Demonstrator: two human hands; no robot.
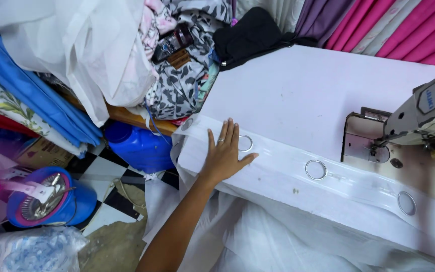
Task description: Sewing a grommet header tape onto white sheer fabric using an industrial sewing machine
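The left hand [223,153] is laid flat, fingers [211,140] spread and gripping nothing, on the white eyelet tape [278,176] at the worktop's [298,90] left edge, beside a metal ring [245,143]. The right hand is out of view. The band appears to be smoothed; feeding toward the sewing machine [419,121] likely calls for even tension.

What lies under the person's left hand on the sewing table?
The left hand rests flat on a white eyelet band, beside a metal ring. The band hides whatever lies beneath it.
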